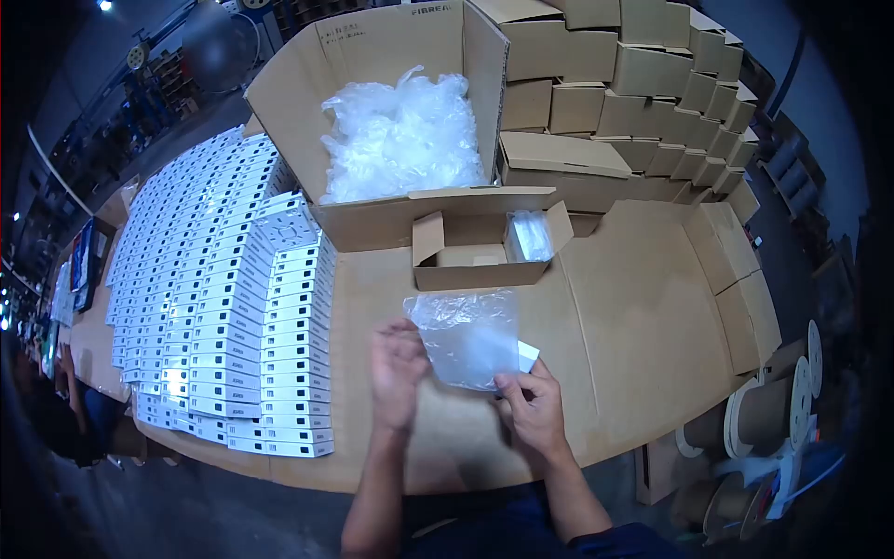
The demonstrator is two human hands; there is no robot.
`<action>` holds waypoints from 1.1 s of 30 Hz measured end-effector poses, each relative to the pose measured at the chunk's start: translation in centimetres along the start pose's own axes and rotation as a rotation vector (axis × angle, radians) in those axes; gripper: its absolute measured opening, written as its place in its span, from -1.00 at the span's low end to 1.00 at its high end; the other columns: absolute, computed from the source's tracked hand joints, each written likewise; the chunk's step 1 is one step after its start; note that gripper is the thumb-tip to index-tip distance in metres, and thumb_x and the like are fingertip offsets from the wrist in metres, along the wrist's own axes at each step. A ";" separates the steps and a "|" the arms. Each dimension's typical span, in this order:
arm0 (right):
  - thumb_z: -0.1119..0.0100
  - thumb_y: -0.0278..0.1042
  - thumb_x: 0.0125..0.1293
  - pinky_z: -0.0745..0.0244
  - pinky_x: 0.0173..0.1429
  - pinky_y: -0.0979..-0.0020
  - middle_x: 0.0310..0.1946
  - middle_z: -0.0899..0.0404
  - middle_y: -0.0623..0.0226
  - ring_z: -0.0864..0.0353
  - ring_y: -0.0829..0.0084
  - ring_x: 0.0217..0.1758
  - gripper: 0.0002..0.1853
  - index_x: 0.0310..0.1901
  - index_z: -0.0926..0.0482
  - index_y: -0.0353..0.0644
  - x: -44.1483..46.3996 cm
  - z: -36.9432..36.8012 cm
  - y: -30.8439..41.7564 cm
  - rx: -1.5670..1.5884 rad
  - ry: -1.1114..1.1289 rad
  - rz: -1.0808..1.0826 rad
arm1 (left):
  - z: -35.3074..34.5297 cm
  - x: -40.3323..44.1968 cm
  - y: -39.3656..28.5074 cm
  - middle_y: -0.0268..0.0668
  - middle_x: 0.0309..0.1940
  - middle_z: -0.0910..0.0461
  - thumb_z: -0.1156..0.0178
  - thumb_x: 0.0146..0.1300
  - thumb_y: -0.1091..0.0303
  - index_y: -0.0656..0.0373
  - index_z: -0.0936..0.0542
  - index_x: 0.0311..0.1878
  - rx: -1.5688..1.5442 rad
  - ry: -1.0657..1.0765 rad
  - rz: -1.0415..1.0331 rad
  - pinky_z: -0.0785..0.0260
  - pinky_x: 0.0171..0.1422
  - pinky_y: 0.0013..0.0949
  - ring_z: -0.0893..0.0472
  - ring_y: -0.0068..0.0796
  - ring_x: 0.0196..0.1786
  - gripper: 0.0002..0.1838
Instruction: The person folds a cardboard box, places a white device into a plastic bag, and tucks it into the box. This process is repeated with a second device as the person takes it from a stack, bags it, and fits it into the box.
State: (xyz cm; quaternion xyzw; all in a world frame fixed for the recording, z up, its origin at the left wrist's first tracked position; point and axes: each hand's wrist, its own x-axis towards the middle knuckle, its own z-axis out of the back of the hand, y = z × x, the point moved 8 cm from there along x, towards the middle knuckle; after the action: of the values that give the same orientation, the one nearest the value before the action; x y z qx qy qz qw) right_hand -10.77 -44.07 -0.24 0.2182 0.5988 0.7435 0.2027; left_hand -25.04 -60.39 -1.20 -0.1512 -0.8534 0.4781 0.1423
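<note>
My right hand (535, 401) pinches the lower right corner of a clear plastic bag (466, 335), with a small white item (527, 356) showing between the bag and my fingers. At the bag's left edge is my left hand (399, 359), blurred by motion, its fingers curled; whether it grips the bag cannot be made out. Just beyond the bag stands an open small cardboard box (480, 277), with a bagged white stack (530, 237) at its right end.
Tall stacks of white boxes (214, 289) fill the left side. Behind is a large carton (372, 47) of crumpled clear bags (400, 135). Cardboard boxes (652, 70) are piled at the back right; cable spools (745, 419) stand beyond the right edge. A person's arm (70, 377) shows far left.
</note>
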 end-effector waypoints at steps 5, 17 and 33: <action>-0.35 -0.38 0.45 -0.52 0.17 0.34 0.03 -0.63 0.05 -0.67 0.25 0.08 -0.79 -0.09 -0.78 -0.40 0.3 -0.5 0.3 0.037 -0.080 0.099 | -2.5 -1.4 1.1 -0.30 -0.03 -0.65 -0.37 0.41 0.45 0.29 -0.48 0.22 0.225 0.065 0.168 -0.50 0.19 -0.42 -0.62 -0.56 0.00 -0.60; -0.19 -0.66 0.35 -0.49 0.26 0.32 0.03 -0.61 0.15 -0.62 0.27 0.16 -0.71 0.06 -0.74 -0.32 0.2 0.9 0.5 0.126 -0.075 0.266 | -2.0 -0.9 -1.2 -0.17 -0.03 -0.70 -0.62 0.10 0.40 0.31 -0.62 0.03 0.606 0.211 0.082 -0.56 0.12 -0.34 -0.69 -0.41 0.00 -0.53; -0.22 -0.82 0.10 -0.47 0.02 0.36 -0.07 -0.56 0.19 -0.56 0.33 -0.03 -0.56 0.02 -0.63 -0.22 7.4 2.5 12.4 0.245 0.525 0.667 | -4.1 -1.4 -2.7 -0.15 -0.20 -0.78 -0.55 0.13 0.43 0.28 -0.66 -0.10 0.768 0.419 -0.006 -0.61 0.03 -0.32 -0.80 -0.33 -0.12 -0.68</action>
State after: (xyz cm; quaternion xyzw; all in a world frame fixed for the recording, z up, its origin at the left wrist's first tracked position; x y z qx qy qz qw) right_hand -15.87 -40.37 12.94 0.2258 0.6106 0.7218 -0.2347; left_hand -22.47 -59.09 3.00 -0.1786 -0.5667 0.7195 0.3595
